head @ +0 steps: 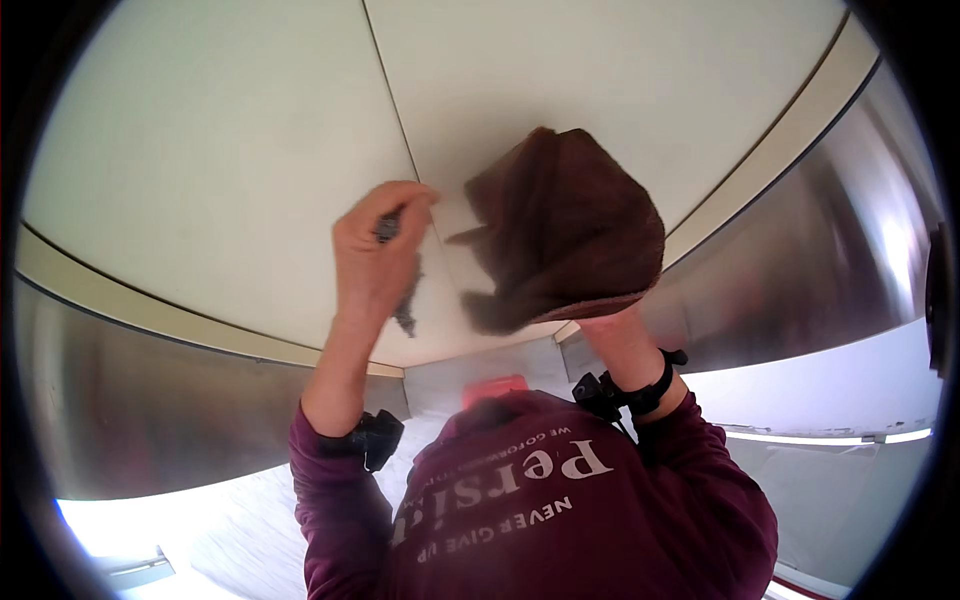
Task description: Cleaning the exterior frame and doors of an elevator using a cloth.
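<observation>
My left hand is curled round a dark grey, rough-textured piece of material. A ragged end of it hangs below the palm, and the hand is slightly blurred. It is raised over cream-coloured panels, close to the narrow seam between them. On the right, a dark brown cloth is draped over my right hand and hides the fingers; only the wrist end shows beneath its lower edge. Loose folds on the cloth's left side are blurred. I cannot tell whether either hand touches the panels.
Shiny metal bands border the panels on both sides. A red object is partly hidden behind my maroon printed top. Black devices are strapped to my left forearm and right wrist.
</observation>
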The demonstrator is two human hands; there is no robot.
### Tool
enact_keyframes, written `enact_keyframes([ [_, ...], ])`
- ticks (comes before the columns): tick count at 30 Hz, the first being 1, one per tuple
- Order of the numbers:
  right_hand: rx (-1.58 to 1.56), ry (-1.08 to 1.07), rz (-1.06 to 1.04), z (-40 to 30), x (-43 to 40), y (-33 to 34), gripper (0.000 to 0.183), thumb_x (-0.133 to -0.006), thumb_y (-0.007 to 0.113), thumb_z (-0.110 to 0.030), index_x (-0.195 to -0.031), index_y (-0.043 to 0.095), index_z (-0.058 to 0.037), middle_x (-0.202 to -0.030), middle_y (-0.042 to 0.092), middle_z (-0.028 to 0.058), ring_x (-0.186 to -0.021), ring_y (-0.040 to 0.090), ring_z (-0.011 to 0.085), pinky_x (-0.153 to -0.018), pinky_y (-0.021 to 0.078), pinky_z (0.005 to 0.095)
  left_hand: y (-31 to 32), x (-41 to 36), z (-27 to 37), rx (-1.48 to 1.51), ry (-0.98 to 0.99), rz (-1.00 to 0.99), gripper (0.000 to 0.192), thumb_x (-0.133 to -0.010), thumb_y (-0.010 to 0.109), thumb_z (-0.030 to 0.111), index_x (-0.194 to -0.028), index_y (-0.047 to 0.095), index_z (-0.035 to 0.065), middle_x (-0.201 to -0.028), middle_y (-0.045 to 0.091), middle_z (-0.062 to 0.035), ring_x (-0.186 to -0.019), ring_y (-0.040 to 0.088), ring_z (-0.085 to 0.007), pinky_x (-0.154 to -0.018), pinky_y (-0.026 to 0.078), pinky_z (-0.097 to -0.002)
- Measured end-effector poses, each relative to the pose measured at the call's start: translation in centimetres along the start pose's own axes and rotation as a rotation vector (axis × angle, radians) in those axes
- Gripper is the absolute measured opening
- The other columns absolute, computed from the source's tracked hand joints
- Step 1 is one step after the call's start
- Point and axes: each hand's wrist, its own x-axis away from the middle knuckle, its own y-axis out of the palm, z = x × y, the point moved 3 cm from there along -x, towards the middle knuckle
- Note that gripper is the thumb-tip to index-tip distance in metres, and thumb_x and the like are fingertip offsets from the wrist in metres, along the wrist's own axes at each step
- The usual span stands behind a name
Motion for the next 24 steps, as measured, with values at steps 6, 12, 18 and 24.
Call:
enact_keyframes([
  [6, -0.014, 0.028, -0.020, 28.8, 26.9, 32.3, 0.043, -0.077, 0.047, -0.030, -0.111, 0.043, -0.0043, -0.107, 0.048, 0.0093, -0.096, 0.048, 0.0233, -0.081, 0.0392, 0.0357, -35.6, 31.1, 16.1, -0.062, 0.025, -0.119, 0.025, -0.073, 0.063, 0.008, -0.096, 0.057, 0.0003, -0.078, 0.056, 0.0007, -0.061, 0.043, -0.0029, -0.058, 0.038, -0.0177],
  [12, -0.022, -0.002, 0.005, 57.8, 56.6, 65.6, 0.044, -0.084, 0.038, -0.033, -0.117, 0.040, -0.0035, -0.115, 0.046, 0.0115, -0.104, 0.046, 0.0263, -0.087, 0.0383, 0.0391, -76.8, 62.4, 32.1, 0.017, -0.101, -0.075, 0.015, -0.074, 0.060, 0.011, -0.084, 0.058, -0.0002, -0.064, 0.055, -0.0010, -0.062, 0.048, -0.0064, -0.058, 0.041, -0.0219],
  [18, -0.040, -0.044, 0.063, 88.7, 87.9, 102.3, 0.048, -0.089, 0.027, -0.037, -0.119, 0.040, -0.0014, -0.115, 0.048, 0.0130, -0.105, 0.047, 0.0280, -0.090, 0.0386, 0.0410, -123.5, 97.5, 50.3, 0.459, -0.326, -0.116, 0.017, -0.079, 0.057, 0.010, -0.092, 0.060, -0.0011, -0.077, 0.059, -0.0001, -0.071, 0.051, -0.0052, -0.066, 0.042, -0.0189],
  [24, 0.099, -0.030, 0.150, 123.8, 122.4, 140.9, 0.044, -0.087, 0.032, -0.032, -0.118, 0.042, -0.0024, -0.118, 0.047, 0.0126, -0.106, 0.046, 0.0285, -0.091, 0.0374, 0.0422, -170.4, 134.8, 69.5, 0.376, -0.343, -0.251, 0.025, -0.080, 0.057, 0.012, -0.101, 0.057, -0.0023, -0.087, 0.060, -0.0042, -0.079, 0.054, -0.0085, -0.073, 0.043, -0.0214],
])
